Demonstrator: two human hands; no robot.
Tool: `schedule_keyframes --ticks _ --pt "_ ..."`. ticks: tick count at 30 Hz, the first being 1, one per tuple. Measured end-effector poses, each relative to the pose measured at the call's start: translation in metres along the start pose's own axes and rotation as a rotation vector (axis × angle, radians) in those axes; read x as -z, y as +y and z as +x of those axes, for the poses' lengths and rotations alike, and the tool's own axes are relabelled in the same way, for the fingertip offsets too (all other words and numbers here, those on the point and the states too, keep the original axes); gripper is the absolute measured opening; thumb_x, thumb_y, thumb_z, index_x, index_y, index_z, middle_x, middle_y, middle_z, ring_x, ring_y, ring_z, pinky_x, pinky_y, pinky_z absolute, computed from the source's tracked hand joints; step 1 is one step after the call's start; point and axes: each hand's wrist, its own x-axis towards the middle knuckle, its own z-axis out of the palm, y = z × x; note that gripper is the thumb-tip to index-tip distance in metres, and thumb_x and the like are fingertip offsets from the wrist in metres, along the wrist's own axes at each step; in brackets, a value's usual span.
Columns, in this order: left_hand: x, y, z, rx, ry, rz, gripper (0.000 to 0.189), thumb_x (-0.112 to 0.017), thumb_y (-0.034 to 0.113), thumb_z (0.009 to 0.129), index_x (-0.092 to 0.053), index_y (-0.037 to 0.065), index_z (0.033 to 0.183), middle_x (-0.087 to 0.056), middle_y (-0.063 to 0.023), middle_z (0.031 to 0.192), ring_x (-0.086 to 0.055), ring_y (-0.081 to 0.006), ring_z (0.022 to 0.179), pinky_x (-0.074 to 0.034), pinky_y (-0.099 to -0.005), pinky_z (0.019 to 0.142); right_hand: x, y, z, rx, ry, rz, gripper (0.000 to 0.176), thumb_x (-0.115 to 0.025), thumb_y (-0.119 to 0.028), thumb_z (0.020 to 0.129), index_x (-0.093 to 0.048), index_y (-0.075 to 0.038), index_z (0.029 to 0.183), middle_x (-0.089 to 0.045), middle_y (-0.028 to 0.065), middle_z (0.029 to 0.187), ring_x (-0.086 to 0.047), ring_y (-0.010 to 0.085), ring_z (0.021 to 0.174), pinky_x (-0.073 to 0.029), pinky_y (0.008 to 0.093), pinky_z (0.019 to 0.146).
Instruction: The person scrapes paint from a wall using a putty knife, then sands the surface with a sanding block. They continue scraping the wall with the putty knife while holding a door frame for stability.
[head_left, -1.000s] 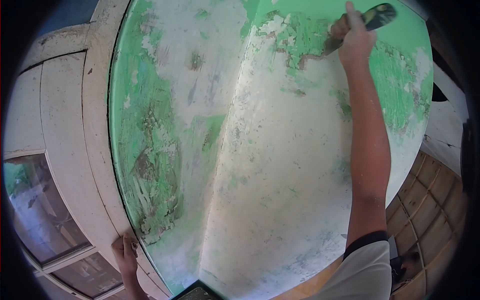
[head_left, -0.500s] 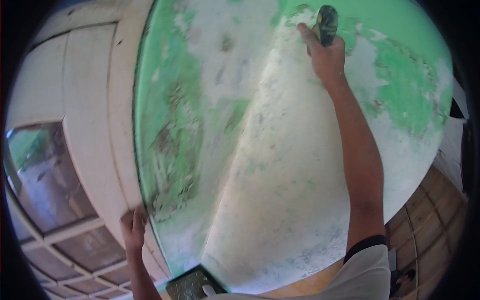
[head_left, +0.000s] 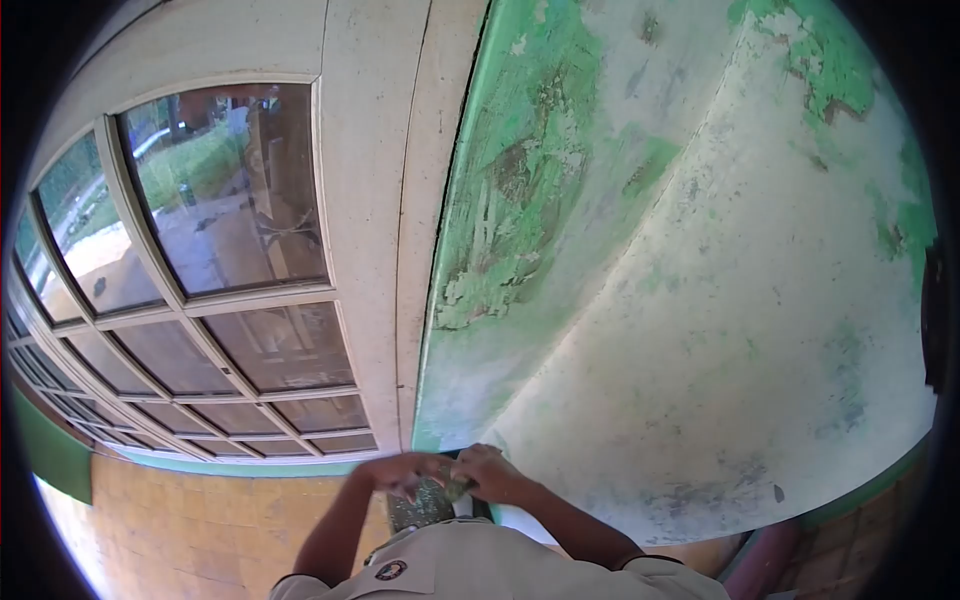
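Note:
Low in front of my body, both my hands come together over a dark speckled surface (head_left: 424, 508). My right hand (head_left: 490, 474) is closed on a small dark, greenish tool (head_left: 459, 488), mostly hidden by the fingers. Close beside it, my left hand (head_left: 412, 472) has its fingers apart and bent downward, the fingertips right at the tool. Behind the hands rises a wall (head_left: 700, 330) with patches of flaking green paint and bare whitish plaster. Its inner corner runs down toward my hands.
A pale door frame (head_left: 370, 200) with gridded glass panes (head_left: 235, 190) stands to the left. Yellowish floor tiles (head_left: 200, 520) lie below it. A dark object (head_left: 934, 315) shows at the right edge, and a reddish-purple thing (head_left: 765, 560) at the lower right.
My right hand has come down from high on the wall with the dark tool. My left hand has left the door frame edge and joined it. The view has swung left and down.

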Motion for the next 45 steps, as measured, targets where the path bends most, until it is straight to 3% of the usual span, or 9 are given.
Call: schedule_keyframes --ticks 1,4,6,10,17,18,24,32,45 --pt "-0.011 0.046 0.007 0.603 0.047 -0.526 0.056 -0.060 0.018 0.077 -0.047 0.006 0.130 -0.056 -0.0122 0.117 -0.058 -0.0133 0.061 -0.052 -0.0281 0.059 -0.010 -0.009 -0.003 0.070 0.060 -0.019 0.022 -0.067 -0.010 0.068 -0.061 -0.013 0.089 -0.055 0.0077 0.099 -0.047 0.0289 0.104 -0.036 0.0470 0.091" --pt "-0.031 0.051 0.009 0.817 0.126 -0.785 0.049 -0.057 0.023 0.088 -0.040 0.006 0.130 -0.057 -0.0054 0.090 -0.049 -0.0079 0.049 -0.049 -0.0255 0.054 -0.020 -0.024 -0.003 0.138 0.106 -0.070 0.027 -0.067 -0.008 0.069 -0.058 -0.013 0.094 -0.048 0.0086 0.112 -0.039 0.0331 0.120 -0.030 0.0502 0.100" --pt "-0.035 0.034 -0.001 0.723 0.142 -0.868 0.051 -0.057 0.029 0.090 -0.038 0.009 0.132 -0.053 -0.0035 0.105 -0.056 -0.0097 0.066 -0.055 -0.0244 0.057 -0.019 -0.024 -0.001 0.162 0.081 -0.165 0.034 -0.067 -0.011 0.070 -0.053 -0.011 0.101 -0.041 0.0125 0.121 -0.029 0.0385 0.130 -0.024 0.0573 0.104" --pt "-0.035 0.050 0.010 0.777 0.039 -0.691 0.050 -0.060 0.029 0.089 -0.041 0.006 0.128 -0.054 -0.0035 0.099 -0.055 -0.0081 0.060 -0.054 -0.0242 0.055 -0.010 -0.027 0.002 0.068 0.099 -0.151 0.047 -0.069 -0.012 0.072 -0.046 -0.007 0.113 -0.033 0.0180 0.133 -0.022 0.0416 0.134 -0.021 0.0603 0.106" --pt "-0.054 0.043 0.029 0.722 0.553 -0.946 0.030 -0.059 0.025 0.090 -0.049 0.009 0.113 -0.052 -0.0002 0.074 -0.044 -0.0070 0.046 -0.035 -0.0222 0.038 -0.016 -0.021 -0.004 -0.064 0.371 0.016 0.065 -0.060 -0.005 0.074 -0.037 -0.010 0.135 -0.027 0.0181 0.140 -0.019 0.0431 0.135 -0.024 0.0567 0.106" --pt "-0.054 0.044 0.032 0.690 0.640 -0.982 0.028 -0.059 0.025 0.090 -0.049 0.009 0.111 -0.052 -0.0002 0.073 -0.045 -0.0068 0.046 -0.035 -0.0222 0.038 -0.016 -0.024 -0.008 -0.045 0.538 0.025 0.054 -0.057 -0.003 0.076 -0.045 -0.008 0.128 -0.040 0.0177 0.129 -0.036 0.0405 0.125 -0.034 0.0509 0.100" --pt "-0.059 0.034 0.055 0.698 0.978 -0.721 0.019 -0.059 0.024 0.090 -0.052 0.010 0.100 -0.053 -0.0002 0.069 -0.049 -0.0076 0.051 -0.038 -0.0229 0.040 -0.014 -0.034 -0.023 -0.089 0.613 0.318 0.028 -0.064 -0.011 0.081 -0.057 -0.002 0.107 -0.058 0.0127 0.093 -0.055 0.0282 0.089 -0.046 0.0372 0.080" --pt "-0.085 0.019 0.083 0.375 1.111 -0.665 0.016 -0.061 0.018 0.090 -0.054 0.005 0.096 -0.056 0.0015 0.074 -0.054 -0.0054 0.066 -0.044 -0.0213 0.058 -0.034 -0.022 -0.025 -0.263 0.692 0.615 0.025 -0.067 -0.016 0.082 -0.056 -0.002 0.100 -0.059 0.0088 0.088 -0.058 0.0170 0.079 -0.046 0.0305 0.072" --pt "-0.039 0.003 0.067 0.438 0.996 -0.534 0.008 -0.053 0.007 0.086 -0.052 0.004 0.093 -0.063 -0.0104 0.081 -0.059 -0.0164 0.068 -0.048 -0.0289 0.064 -0.022 0.010 -0.052 -0.363 0.743 0.861 0.015 -0.061 -0.009 0.087 -0.052 -0.003 0.098 -0.055 0.0034 0.089 -0.053 0.0095 0.081 -0.044 0.0258 0.071"
